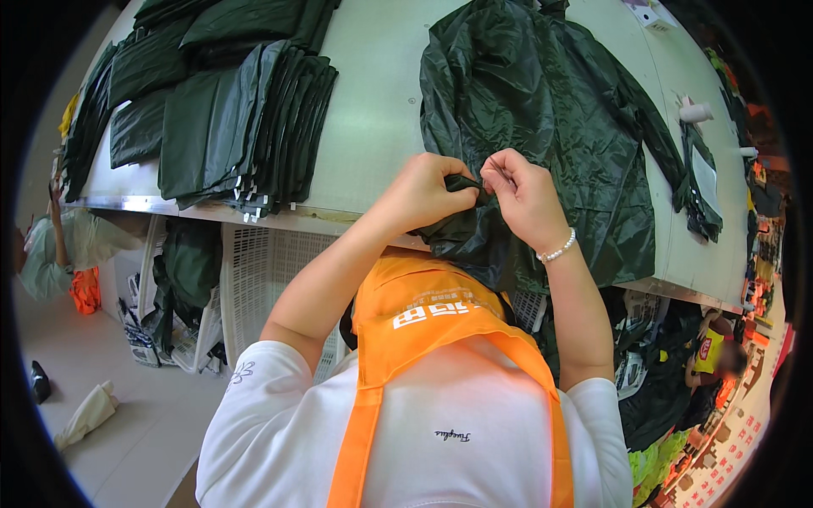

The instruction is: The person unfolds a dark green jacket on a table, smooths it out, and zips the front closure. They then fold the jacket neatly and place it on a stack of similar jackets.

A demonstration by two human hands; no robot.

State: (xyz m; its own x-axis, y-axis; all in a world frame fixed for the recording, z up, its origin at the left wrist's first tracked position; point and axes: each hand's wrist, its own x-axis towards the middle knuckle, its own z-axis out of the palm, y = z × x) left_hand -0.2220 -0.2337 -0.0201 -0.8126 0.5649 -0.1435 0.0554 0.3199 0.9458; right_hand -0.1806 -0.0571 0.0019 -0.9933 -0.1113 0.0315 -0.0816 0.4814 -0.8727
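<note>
While the left hand (434, 193) pinches a fold of the dark green jacket (555, 127), the right hand (527, 196) grips a slim dark item (500, 170). The jacket lies spread on the desk (373, 102).

Looked like a garment workshop. Showed as much through a long pale worktable (373, 102) with a dark green jacket (559, 127) spread out on it, neat stacks of folded dark green garments (203, 127) near the left end, and a white spool (696, 113) toward the right. Had white perforated baskets (275, 258) underneath, one with dark green cloth (190, 258) inside. Held other people too: a person in pale green (44, 262) at left, a worker in yellow (708, 350) at right.
</note>
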